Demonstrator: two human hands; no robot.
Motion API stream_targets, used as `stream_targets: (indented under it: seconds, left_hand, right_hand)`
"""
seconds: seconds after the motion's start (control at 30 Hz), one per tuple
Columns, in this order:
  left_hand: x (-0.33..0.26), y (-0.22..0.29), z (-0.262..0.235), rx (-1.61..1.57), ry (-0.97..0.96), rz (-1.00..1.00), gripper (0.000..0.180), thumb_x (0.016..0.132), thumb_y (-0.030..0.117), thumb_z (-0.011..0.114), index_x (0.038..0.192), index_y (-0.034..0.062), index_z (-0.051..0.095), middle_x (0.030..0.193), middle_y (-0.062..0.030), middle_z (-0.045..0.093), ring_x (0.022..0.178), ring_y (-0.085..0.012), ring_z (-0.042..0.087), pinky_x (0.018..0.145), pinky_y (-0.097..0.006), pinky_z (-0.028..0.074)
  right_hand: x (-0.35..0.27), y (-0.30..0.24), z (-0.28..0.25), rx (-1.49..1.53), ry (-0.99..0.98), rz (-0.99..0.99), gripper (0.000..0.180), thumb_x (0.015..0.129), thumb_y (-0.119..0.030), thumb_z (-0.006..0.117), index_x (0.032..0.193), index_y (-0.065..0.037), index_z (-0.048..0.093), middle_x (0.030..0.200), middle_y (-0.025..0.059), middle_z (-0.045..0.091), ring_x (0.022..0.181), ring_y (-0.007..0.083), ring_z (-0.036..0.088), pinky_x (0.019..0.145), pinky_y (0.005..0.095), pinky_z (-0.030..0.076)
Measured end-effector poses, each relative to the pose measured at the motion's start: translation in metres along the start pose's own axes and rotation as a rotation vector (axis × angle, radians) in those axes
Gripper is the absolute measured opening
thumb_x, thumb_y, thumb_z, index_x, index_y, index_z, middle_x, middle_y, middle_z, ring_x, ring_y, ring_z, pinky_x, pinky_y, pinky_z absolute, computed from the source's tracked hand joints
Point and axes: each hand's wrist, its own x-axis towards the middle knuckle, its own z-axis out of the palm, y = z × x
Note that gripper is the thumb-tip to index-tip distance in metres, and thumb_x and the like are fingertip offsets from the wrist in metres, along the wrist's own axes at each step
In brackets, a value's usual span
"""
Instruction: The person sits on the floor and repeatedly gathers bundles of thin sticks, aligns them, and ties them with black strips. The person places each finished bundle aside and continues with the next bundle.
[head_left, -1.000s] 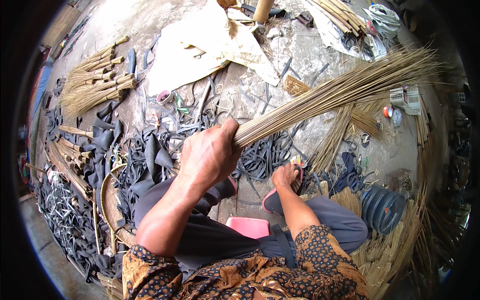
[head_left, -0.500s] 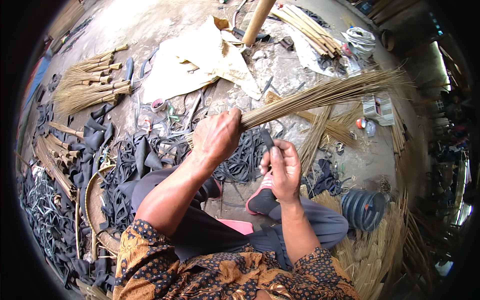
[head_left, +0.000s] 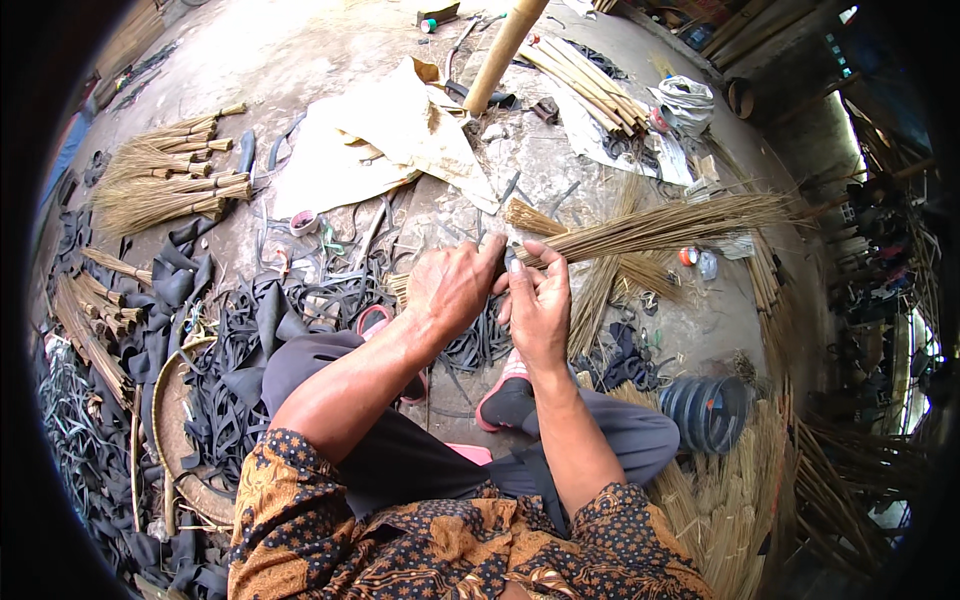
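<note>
My left hand (head_left: 452, 288) is closed around a bundle of thin, stiff brown sticks (head_left: 660, 225), like a stick broom. Its fanned tips point to the right, and the short butt end shows left of my fist. Pressed close beside it, my right hand (head_left: 540, 308) pinches a dark rubber strip (head_left: 510, 256) against the bundle. The fingers hide most of the strip, so I cannot see how far it goes around the sticks. Loose black strips (head_left: 478, 342) lie on the ground below my hands.
Finished-looking small brooms (head_left: 170, 170) lie at the far left. A round woven tray (head_left: 170, 420) and piled rubber scraps are near left. A pale sheet (head_left: 350, 150) and bamboo pole (head_left: 500, 58) are ahead. More sticks (head_left: 725, 490) and a ribbed bluish container (head_left: 703, 415) sit at right.
My right hand has moved up and left to meet my left hand, bringing the rubber strip against the bundle. The bundle's tips have dipped, and the whole view has shifted slightly.
</note>
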Motion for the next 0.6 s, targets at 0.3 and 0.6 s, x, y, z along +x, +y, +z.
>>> stream_targets:
  seconds: [0.3, 0.6]
  left_hand:
    - [0.000, -0.015, -0.023, -0.239, -0.112, -0.095, 0.035, 0.089, 0.033, 0.076, 0.106, 0.0078, 0.061, 0.081, -0.0183, 0.071, 0.084, -0.0426, 0.070, 0.072, -0.054, 0.053]
    - [-0.022, 0.015, -0.043, -0.833, -0.815, 0.223, 0.038, 0.089, 0.028, 0.082, 0.116, 0.0051, 0.067, 0.081, -0.0073, 0.071, 0.075, -0.0231, 0.067, 0.073, -0.040, 0.053]
  right_hand:
    - [-0.061, 0.018, -0.063, -0.601, -0.201, 0.104, 0.023, 0.111, -0.023, 0.053, 0.108, -0.003, 0.063, 0.082, 0.0070, 0.066, 0.066, 0.0138, 0.060, 0.060, 0.0305, 0.047]
    - [-0.006, 0.017, -0.091, -1.002, -0.321, -0.541, 0.010, 0.093, -0.015, 0.066, 0.099, -0.006, 0.065, 0.081, 0.0123, 0.070, 0.070, 0.0323, 0.071, 0.064, 0.0428, 0.056]
